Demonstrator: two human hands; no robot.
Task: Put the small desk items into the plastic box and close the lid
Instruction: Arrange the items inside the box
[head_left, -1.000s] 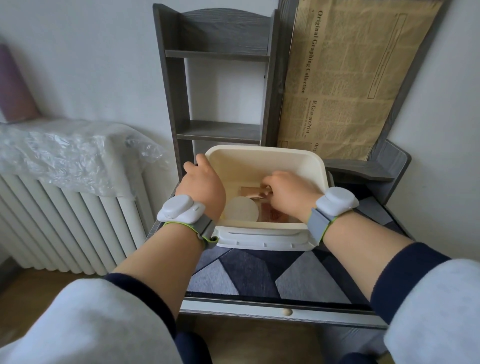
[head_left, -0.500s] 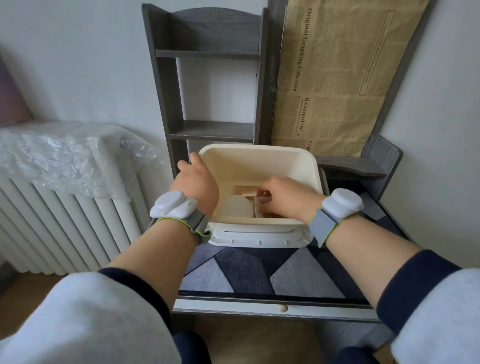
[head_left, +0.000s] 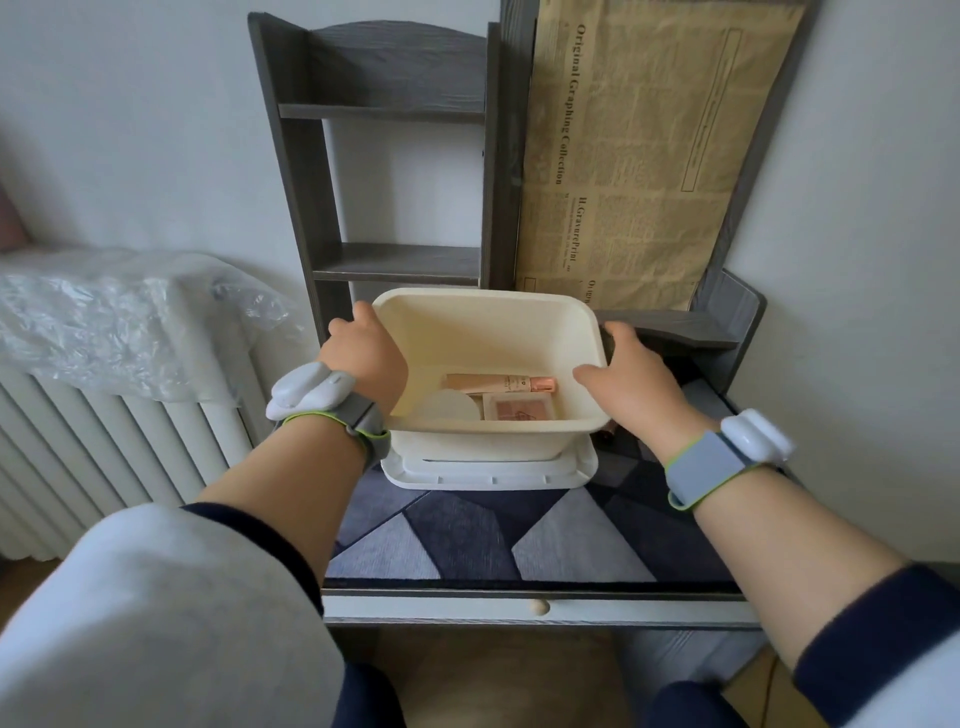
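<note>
Head view: left hand (head_left: 369, 358), right hand (head_left: 629, 385) round opposite plastic box (head_left: 483, 297) rims.

On the bench (head_left: 467, 545) we find the box (head_left: 483, 306) standing on its lid (head_left: 488, 478), the shelf (head_left: 400, 262) behind it, paper (head_left: 639, 156) far right, the radiator (head_left: 104, 441) left. In the box: tube (head_left: 498, 383) far, disc (head_left: 450, 407) near left, compact (head_left: 519, 406) near right.

Cream plastic box (head_left: 488, 299) open, atop white lid (head_left: 488, 475); inside: rose-gold tube (head_left: 501, 383), white disc (head_left: 449, 408), pink compact (head_left: 519, 406).
</note>
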